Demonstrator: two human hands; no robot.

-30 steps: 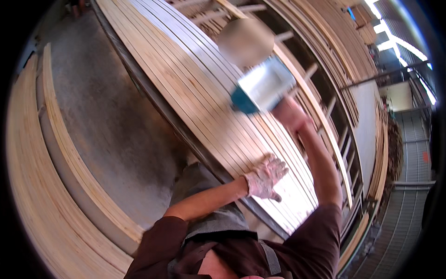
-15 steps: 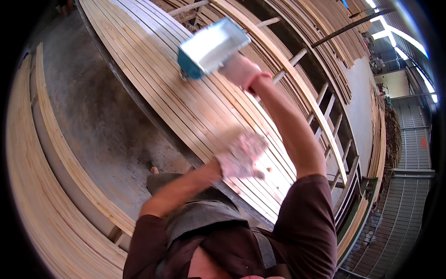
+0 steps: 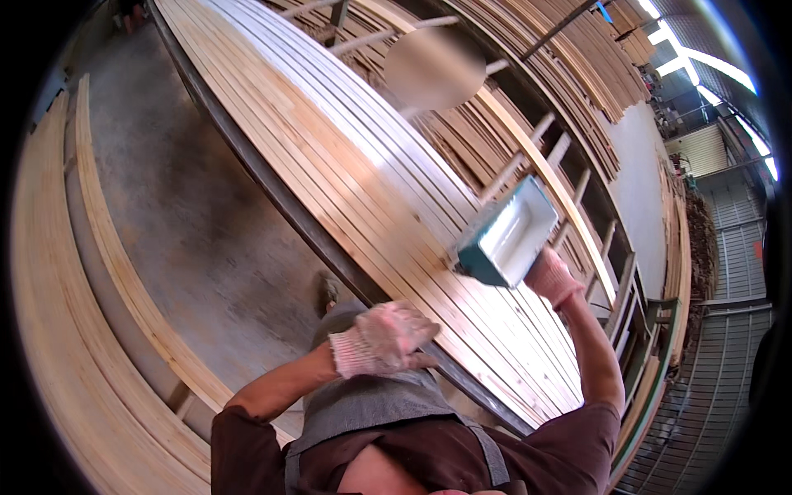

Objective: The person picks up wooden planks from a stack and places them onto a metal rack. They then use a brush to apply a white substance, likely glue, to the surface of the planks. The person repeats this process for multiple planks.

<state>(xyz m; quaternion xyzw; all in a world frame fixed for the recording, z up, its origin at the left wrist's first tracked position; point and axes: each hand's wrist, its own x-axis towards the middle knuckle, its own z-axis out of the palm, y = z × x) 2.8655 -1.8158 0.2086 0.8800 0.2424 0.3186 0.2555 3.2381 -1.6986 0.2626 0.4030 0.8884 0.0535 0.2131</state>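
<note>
Teal outside and white inside, a box (image 3: 516, 235) is at the right edge of the row of pale boards (image 3: 330, 186). Its long side slants across the way the boards run. The gloved right hand (image 3: 551, 276) is the near one — it grips the side of the box that faces away from the boards, with some fingers hidden. The gloved left hand (image 3: 386, 336) is by the left edge of the boards, well apart from the box — loose, fingers a bit bent, nothing in it that shows. I can't tell if the box touches the boards.
</note>
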